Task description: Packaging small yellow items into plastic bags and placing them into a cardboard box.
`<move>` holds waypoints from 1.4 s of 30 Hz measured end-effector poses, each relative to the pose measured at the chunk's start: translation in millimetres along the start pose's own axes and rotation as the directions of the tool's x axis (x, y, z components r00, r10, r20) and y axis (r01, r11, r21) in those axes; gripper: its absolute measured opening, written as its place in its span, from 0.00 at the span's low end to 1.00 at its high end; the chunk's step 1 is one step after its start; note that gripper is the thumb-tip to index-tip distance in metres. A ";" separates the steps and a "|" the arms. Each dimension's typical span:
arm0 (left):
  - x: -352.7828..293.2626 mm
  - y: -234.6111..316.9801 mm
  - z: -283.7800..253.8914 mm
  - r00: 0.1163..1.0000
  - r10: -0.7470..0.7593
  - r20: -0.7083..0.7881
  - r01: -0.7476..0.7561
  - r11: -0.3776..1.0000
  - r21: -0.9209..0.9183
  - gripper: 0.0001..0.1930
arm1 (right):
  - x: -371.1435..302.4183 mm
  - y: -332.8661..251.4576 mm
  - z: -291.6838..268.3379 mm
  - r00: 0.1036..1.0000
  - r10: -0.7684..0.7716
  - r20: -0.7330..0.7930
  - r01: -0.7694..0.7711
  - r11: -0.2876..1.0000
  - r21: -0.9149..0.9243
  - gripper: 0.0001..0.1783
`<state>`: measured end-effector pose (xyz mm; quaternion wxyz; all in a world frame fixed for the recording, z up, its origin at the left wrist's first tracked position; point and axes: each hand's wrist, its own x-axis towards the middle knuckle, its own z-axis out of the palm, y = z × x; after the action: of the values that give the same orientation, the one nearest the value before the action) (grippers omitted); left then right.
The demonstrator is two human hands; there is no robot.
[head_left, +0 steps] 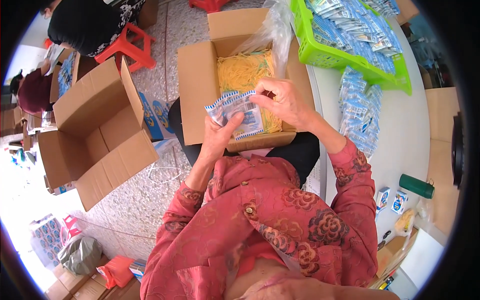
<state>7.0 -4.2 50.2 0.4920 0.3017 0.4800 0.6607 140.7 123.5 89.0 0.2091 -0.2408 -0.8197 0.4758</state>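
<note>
At the left of the frame an empty cardboard box (97, 132) stands open on the speckled floor, a red stool (126, 47) above it. Near the centre the left hand (218, 137) grips a small stack of blue-and-white sachets (235, 115) from below, and the right hand (285, 102) pinches its top edge, the hands close together over an open carton of yellow rubber bands (245, 70). At upper right a green basket (325, 55) holds more sachets, on a white table (405, 145).
</note>
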 end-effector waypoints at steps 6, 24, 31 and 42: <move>-0.2 0.5 -2.7 1.000 0.004 0.003 -0.004 1.000 0.015 0.12 | -0.3 -14.4 0.5 0.999 0.004 0.053 -0.009 0.995 0.097 0.10; 1.1 -3.0 -7.0 0.997 -0.068 -0.021 0.068 0.998 -0.001 0.11 | -5.7 -19.2 -2.9 0.997 0.002 0.073 -0.008 0.996 0.091 0.12; 0.7 -10.2 -9.3 0.996 -0.062 -0.071 0.062 0.998 0.001 0.12 | -17.6 -28.0 -3.8 0.964 -0.261 -0.056 0.256 0.963 -0.079 0.14; 12.0 8.6 -14.0 0.998 0.061 -0.032 -0.056 0.990 0.130 0.12 | 13.1 -13.0 10.0 0.878 -0.406 0.252 0.476 0.794 -0.377 0.06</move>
<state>-12.4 1.9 52.4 0.4432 0.3347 0.5216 0.6477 122.0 118.8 97.4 0.1908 -0.0438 -0.9510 0.2395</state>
